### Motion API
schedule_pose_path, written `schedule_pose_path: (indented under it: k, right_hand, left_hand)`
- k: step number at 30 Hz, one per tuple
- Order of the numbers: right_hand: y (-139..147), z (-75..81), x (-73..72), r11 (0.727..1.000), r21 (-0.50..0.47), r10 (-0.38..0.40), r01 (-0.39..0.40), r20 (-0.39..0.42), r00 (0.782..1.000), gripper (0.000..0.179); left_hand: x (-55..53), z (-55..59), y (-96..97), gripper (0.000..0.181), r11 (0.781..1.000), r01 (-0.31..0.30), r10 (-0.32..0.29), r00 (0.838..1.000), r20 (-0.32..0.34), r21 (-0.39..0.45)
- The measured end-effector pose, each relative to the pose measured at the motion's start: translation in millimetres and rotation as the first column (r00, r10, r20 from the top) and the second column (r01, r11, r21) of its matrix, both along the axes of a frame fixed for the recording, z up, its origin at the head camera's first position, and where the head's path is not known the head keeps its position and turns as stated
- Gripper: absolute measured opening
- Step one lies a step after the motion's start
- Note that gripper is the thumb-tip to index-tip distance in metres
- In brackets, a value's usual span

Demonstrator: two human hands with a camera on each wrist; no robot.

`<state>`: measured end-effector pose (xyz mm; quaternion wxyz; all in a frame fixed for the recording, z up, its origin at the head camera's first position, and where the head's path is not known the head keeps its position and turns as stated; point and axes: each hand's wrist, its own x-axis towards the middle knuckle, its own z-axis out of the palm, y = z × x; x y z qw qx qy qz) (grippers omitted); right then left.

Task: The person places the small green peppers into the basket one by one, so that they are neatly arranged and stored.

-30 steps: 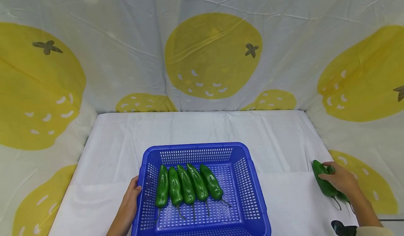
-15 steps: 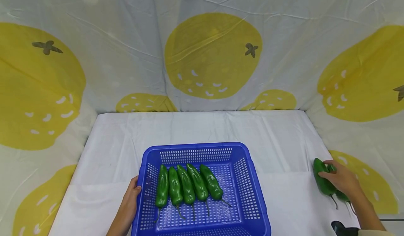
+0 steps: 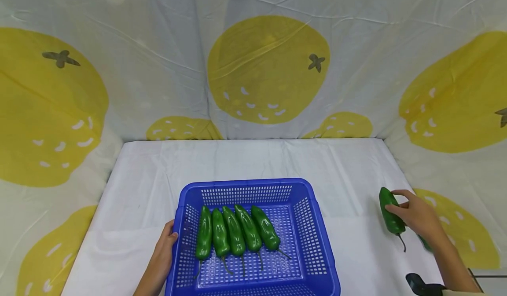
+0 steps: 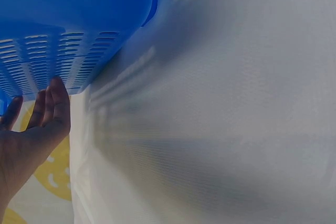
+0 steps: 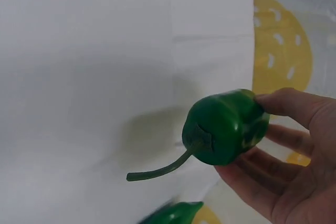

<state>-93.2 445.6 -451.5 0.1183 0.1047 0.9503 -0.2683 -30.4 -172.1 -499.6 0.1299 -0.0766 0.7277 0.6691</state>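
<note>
In the head view my right hand (image 3: 421, 217) pinches a green chili pepper (image 3: 391, 211) between thumb and fingers, its thin stem hanging down. The right wrist view shows this pepper (image 5: 226, 127) stem-first, lifted off the cloth, its shadow beside it. Partly hidden behind the right forearm lies another green pepper (image 3: 425, 243). My left hand (image 3: 160, 254) holds the left rim of a blue plastic basket (image 3: 317, 234), its fingers against the slotted outer wall in the left wrist view. Inside the basket, several glossy green peppers (image 3: 234, 232) lie side by side, stems toward me.
A white cloth (image 3: 253, 159) covers the table. Hanging fabric (image 3: 170, 67) printed with yellow fruit walls in the back and both sides. The basket's right part shows its bare mesh floor (image 3: 287, 261). A black strap (image 3: 424, 285) sits at the right wrist.
My right hand has lifted one pepper off the cloth and moved it slightly left and away from me, leaving the other pepper behind. The left hand and basket have stayed in place.
</note>
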Motion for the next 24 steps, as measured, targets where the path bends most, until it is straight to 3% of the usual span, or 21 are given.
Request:
schedule_pose_path:
  k: [24]
  right_hand:
    - [-97, 44.9, -9.9, 0.992, -0.021, 0.121, -0.127, -0.172, 0.978, 0.056]
  left_hand:
    - [-0.9, 2.2, 0.5, 0.044, 0.999, -0.007, 0.008, 1.0, 0.03, -0.031]
